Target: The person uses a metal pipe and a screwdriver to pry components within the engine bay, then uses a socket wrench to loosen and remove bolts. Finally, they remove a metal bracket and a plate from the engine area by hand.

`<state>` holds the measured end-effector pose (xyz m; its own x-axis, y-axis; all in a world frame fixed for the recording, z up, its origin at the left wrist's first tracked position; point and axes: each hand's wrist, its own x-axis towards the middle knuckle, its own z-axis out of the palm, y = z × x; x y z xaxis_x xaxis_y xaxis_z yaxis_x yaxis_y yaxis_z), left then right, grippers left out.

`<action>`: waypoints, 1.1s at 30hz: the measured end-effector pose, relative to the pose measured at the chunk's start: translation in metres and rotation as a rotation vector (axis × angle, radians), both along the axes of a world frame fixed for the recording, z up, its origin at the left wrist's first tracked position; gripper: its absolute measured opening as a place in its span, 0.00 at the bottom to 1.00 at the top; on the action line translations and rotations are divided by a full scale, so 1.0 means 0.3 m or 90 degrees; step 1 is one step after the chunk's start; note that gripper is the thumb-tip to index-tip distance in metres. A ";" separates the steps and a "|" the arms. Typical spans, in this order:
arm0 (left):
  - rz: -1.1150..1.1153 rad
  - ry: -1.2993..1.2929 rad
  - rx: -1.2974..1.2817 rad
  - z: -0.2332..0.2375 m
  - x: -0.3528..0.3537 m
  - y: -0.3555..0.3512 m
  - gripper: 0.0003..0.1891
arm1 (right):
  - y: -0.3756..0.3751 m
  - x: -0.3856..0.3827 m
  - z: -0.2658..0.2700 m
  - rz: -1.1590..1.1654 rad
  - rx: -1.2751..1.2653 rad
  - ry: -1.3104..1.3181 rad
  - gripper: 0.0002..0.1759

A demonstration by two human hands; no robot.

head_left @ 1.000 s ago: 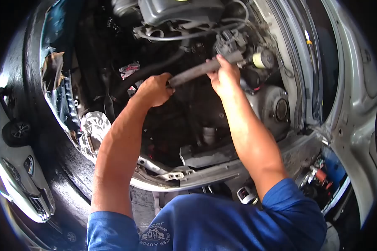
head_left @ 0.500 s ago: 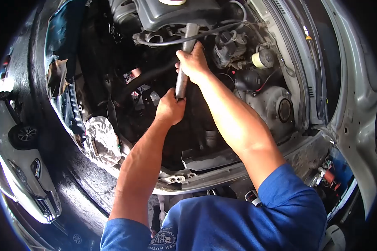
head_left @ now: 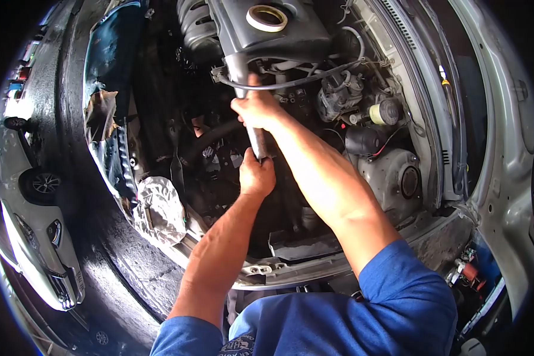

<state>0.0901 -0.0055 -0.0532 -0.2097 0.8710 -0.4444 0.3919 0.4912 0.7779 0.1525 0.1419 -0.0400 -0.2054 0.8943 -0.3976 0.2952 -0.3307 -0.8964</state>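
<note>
A grey metal pipe [head_left: 257, 141] stands over the engine bay, leaning to the left at its far end. My left hand [head_left: 257, 177] is wrapped round its near end. Farther up, my right hand [head_left: 258, 110] grips the same pipe, one finger lying along it. The pipe's far end overlaps the edge of the black engine cover [head_left: 291, 50] in this view. A dark hose [head_left: 305, 80] crosses by the pipe just beyond my right hand.
A tape roll [head_left: 267, 18] lies on the engine cover. On the right are a yellowish reservoir [head_left: 383, 113] and the strut tower [head_left: 391, 172]. A plastic-wrapped headlight [head_left: 160, 210] sits at the front left corner. A white car [head_left: 32, 243] stands beyond.
The pipe's far end has swung left across the engine cover's edge, both hands still on it. The camera view has shifted, bringing more of the cover and the tape roll into sight.
</note>
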 end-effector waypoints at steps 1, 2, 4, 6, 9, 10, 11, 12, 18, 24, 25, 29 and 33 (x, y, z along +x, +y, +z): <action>0.053 -0.002 0.014 0.002 0.012 -0.010 0.13 | 0.008 -0.029 -0.002 0.017 -0.041 0.016 0.30; 0.029 -0.004 -0.014 -0.001 0.008 -0.006 0.14 | 0.008 -0.026 -0.003 0.009 -0.026 0.009 0.29; -0.035 0.024 -0.054 -0.001 -0.001 0.002 0.16 | -0.011 0.015 0.008 -0.040 -0.011 -0.023 0.27; -0.137 0.052 -0.043 0.004 -0.043 0.013 0.17 | -0.050 0.066 0.009 -0.177 0.005 0.049 0.25; -0.399 0.087 -0.059 0.051 -0.134 0.085 0.21 | -0.147 0.161 -0.015 -0.447 -0.013 0.162 0.21; -0.495 0.092 -0.035 0.068 -0.169 0.127 0.23 | -0.192 0.180 -0.025 -0.530 0.008 0.203 0.21; -0.588 0.103 -0.012 0.080 -0.200 0.163 0.26 | -0.232 0.193 -0.040 -0.610 0.029 0.249 0.21; -0.636 0.137 0.023 0.081 -0.220 0.197 0.27 | -0.255 0.203 -0.072 -0.655 0.061 0.269 0.21; -0.594 0.121 -0.061 0.109 -0.129 0.149 0.38 | -0.169 0.314 -0.049 -0.569 0.006 0.242 0.18; -0.444 0.080 -0.031 0.070 -0.121 0.022 0.24 | -0.092 0.312 -0.019 -0.612 0.051 0.192 0.20; -0.450 0.068 -0.036 0.070 -0.149 0.021 0.23 | -0.091 0.297 -0.011 -0.630 0.036 0.186 0.20; -0.537 0.114 -0.013 0.077 -0.250 0.086 0.21 | -0.148 0.277 -0.038 -0.735 0.052 0.212 0.23; -0.591 0.083 -0.005 0.096 -0.209 0.098 0.24 | -0.177 0.324 0.028 -0.684 0.052 0.298 0.22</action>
<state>0.0273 0.0238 -0.0242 0.5191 0.7122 -0.4726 0.7139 -0.0573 0.6979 0.2497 0.0888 -0.0314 0.5592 0.7166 -0.4169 -0.4641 -0.1461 -0.8737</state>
